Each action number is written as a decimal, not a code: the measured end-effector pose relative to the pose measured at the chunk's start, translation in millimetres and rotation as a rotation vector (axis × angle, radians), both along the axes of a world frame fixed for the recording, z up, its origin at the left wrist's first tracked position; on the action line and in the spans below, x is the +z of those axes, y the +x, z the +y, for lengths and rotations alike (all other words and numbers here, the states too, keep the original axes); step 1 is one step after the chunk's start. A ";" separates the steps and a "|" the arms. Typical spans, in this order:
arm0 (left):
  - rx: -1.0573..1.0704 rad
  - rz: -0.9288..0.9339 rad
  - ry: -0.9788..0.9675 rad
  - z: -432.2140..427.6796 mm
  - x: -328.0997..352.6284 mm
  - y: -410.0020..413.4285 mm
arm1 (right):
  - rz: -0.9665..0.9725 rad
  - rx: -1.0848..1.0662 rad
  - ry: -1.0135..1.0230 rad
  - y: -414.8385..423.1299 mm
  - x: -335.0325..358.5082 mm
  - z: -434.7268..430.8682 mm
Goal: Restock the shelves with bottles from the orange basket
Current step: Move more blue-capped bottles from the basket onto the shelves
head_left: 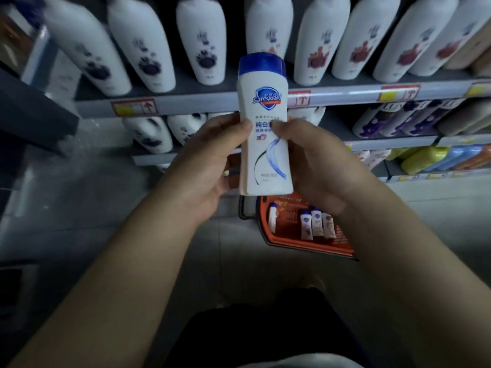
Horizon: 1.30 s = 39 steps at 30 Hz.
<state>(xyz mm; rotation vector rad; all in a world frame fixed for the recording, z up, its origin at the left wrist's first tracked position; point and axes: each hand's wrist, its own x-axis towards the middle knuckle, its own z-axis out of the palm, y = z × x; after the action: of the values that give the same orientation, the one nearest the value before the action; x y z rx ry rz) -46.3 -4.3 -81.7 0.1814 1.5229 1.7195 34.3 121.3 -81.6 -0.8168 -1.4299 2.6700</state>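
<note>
A white plastic bottle with a blue cap and a blue shield label stands upright in mid-air in front of the shelving, held between both hands at about the level of the grey metal shelf edge with its price tags. Below and beyond it, on the tiled floor, sits the orange plastic basket with a black rim, and at least four small white bottles lie inside it. So the restocking looks partway through at best: this bottle is out of the basket but not yet on a shelf, and the ones in the basket are left to place. The upper shelf already carries a full-looking row of tall white bottles with dark and red flower prints.

The left hand wraps the bottle's left side, thumb pressed on the front label. The right hand grips the right side likewise, thumb on the label. Both forearms reach forward from the bottom corners and meet at the bottle.
</note>
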 end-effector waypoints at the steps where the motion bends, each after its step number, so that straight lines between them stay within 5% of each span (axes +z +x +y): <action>1: -0.001 0.024 -0.004 -8.0 12.2 -5.0 | 0.010 -0.004 0.009 -4.8 9.2 -8.5; 15: 0.089 0.271 0.128 -53.3 162.2 -66.6 | 0.250 0.025 0.182 -80.0 153.5 -50.3; 39: 0.175 0.635 0.349 -64.7 311.5 -206.8 | 0.655 0.094 0.451 -223.7 314.0 -60.0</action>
<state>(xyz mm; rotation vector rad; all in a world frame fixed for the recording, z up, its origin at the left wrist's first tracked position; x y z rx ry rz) -253.1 -68.9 229.7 0.8653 1.6903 2.1914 -189.4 61.3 232.4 0.1503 -1.7599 2.1842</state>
